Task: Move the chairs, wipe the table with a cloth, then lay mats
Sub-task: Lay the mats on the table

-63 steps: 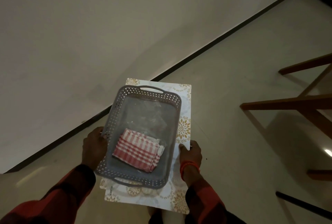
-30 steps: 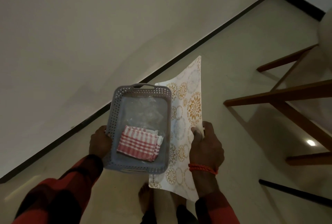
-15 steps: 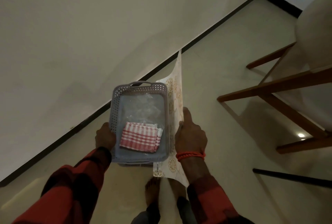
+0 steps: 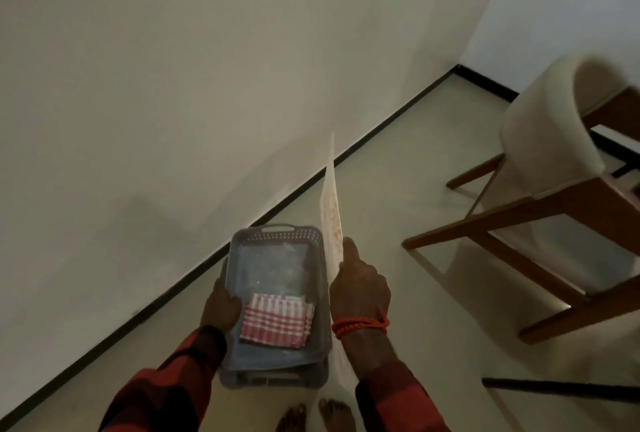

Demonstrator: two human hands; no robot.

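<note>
Chair (image 4: 540,140) now in fuller view at right. Mats (image 4: 331,220) have turned edge-on since earlier — long axis runs away from the person, far end up, beside the basket (image 4: 277,248). Right hand (image 4: 360,288) grips mats; left hand (image 4: 221,307) grips basket's left rim — checked cloth (image 4: 277,320) lies inside.

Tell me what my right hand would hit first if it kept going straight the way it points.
Probably nothing soon: the right hand points over bare floor toward the wall. The chair sits off to its right, though depth is unclear.
</note>
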